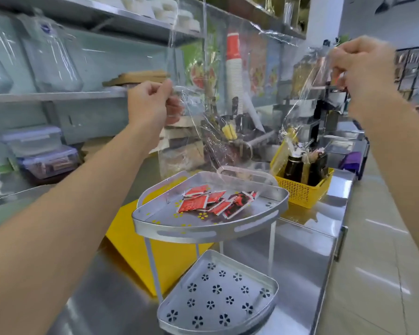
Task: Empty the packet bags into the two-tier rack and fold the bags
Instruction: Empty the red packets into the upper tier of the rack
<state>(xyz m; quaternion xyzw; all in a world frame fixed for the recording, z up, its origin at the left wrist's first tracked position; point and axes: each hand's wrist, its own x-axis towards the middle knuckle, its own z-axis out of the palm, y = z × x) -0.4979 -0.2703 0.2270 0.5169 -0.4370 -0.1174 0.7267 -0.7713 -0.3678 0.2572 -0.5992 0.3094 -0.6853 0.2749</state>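
Observation:
A clear plastic bag (242,122) hangs stretched between my two raised hands above the rack. My left hand (153,102) pinches its left corner and my right hand (363,68) pinches its right corner. The bag looks empty and its lower end dangles just over the top tier. The grey two-tier rack (169,228) stands on the steel counter. Several red sauce packets (215,201) lie in a loose heap on its upper tier. The lower tier (271,284), perforated with flower-shaped holes, holds nothing.
A yellow board (131,240) lies under and behind the rack. A yellow basket (300,189) with dark bottles stands to the right at the back. Shelves with lidded boxes (41,153) and jars line the left wall. The counter edge (324,298) runs along the right.

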